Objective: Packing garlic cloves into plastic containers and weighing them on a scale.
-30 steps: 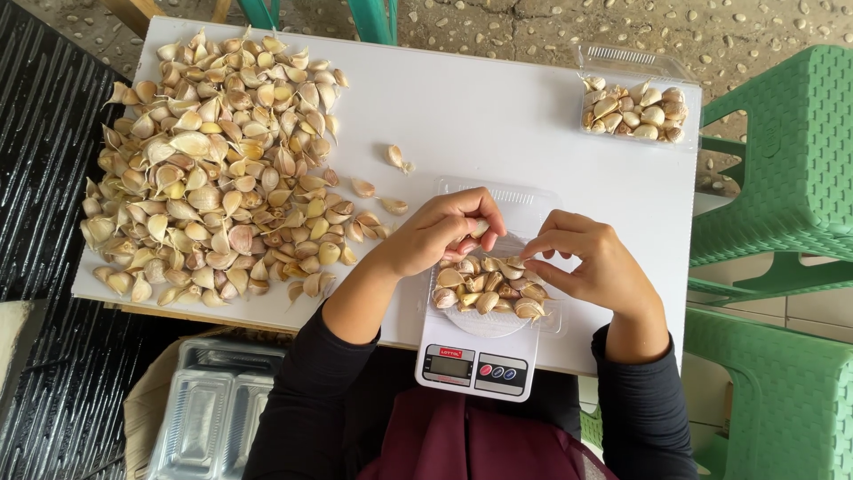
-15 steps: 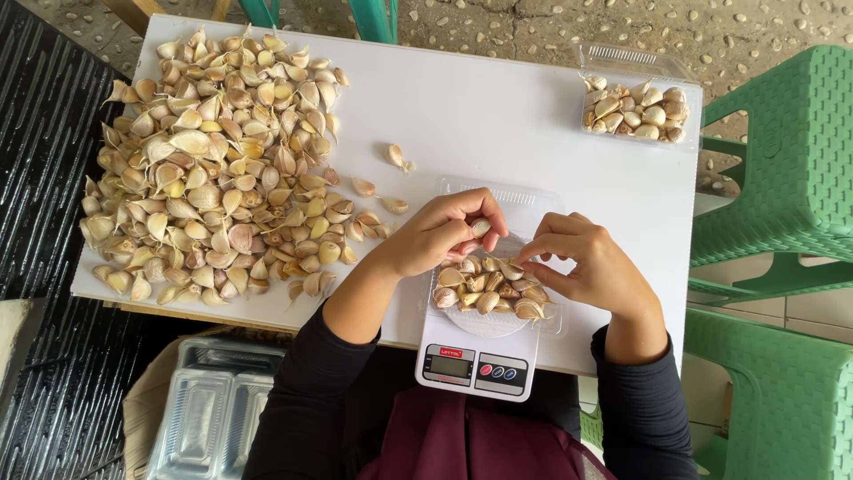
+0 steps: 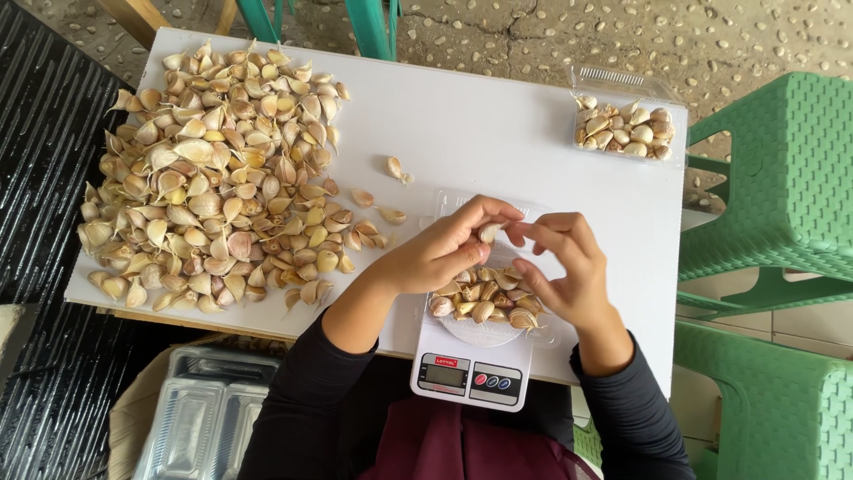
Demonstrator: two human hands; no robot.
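Observation:
My left hand (image 3: 444, 249) and my right hand (image 3: 564, 267) meet above a small white kitchen scale (image 3: 471, 369). Between the fingertips of both hands sits one garlic clove (image 3: 489, 233). Under the hands a clear plastic tray (image 3: 544, 336) rests on the scale, filled with several garlic cloves (image 3: 484, 302). To the left a large heap of loose garlic cloves (image 3: 209, 178) covers that end of the white table (image 3: 480, 124).
A second clear tray of cloves (image 3: 625, 124) stands at the table's far right corner. A few stray cloves (image 3: 378, 203) lie mid-table. Green plastic stools (image 3: 782, 178) stand on the right. A stack of clear trays (image 3: 200, 418) sits below the table's near edge.
My hands have stayed over the scale tray; the fingers shifted slightly around the clove held between them.

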